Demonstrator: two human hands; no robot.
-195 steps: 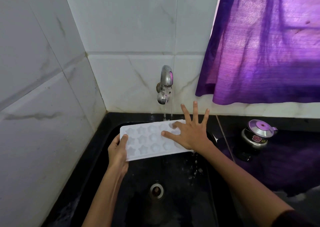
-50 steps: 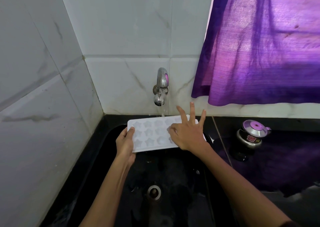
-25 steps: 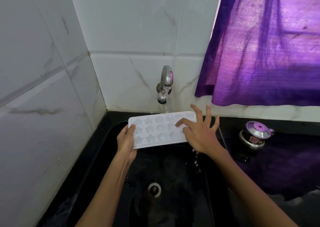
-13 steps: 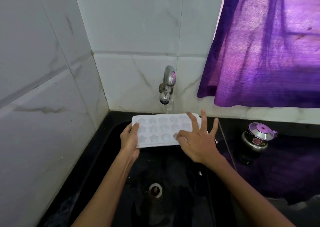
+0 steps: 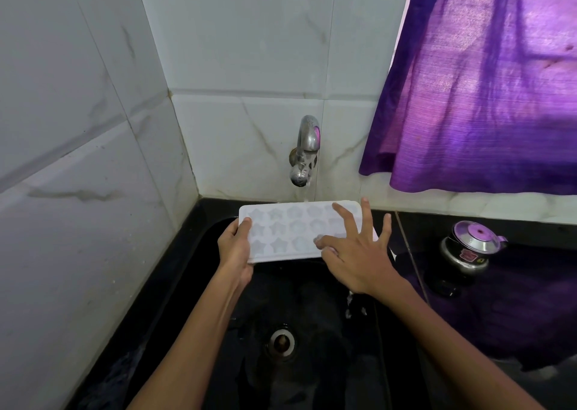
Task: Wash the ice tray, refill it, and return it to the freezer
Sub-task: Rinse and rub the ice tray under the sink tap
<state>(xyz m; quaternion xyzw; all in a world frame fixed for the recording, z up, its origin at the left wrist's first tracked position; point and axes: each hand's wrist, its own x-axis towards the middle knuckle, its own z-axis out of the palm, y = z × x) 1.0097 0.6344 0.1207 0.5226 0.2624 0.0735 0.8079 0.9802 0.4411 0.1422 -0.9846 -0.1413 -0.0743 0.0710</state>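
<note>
So the white ice tray (image 5: 290, 233) with the star-shaped cups is being held level over the back of the black sink (image 5: 199, 272), right under the tap (image 5: 304, 152), and a thin stream of water (image 5: 306, 194) is running down onto the tray's far edge. The left hand (image 5: 235, 252) is gripping the tray's left end, thumb lying on top of the rim and the other fingers tucked underneath where I can't see them. The right hand (image 5: 356, 253) is resting on the tray's right end with its fingers spread wide and mostly straight, the thumb tip pressing into one of the near cups, so it's not really wrapping around anything. Water is dripping off below the right wrist into the sink, and the basin is looking wet around the drain (image 5: 282, 342) in the middle. Off to the right, a small steel pressure cooker (image 5: 468, 248) is sitting on the dark bench (image 5: 530, 300), well apart from the tray. A purple curtain (image 5: 487, 81) is hanging above that side, and white marble-look tiles (image 5: 93, 128) are covering the walls behind and to the left of the sink.
</note>
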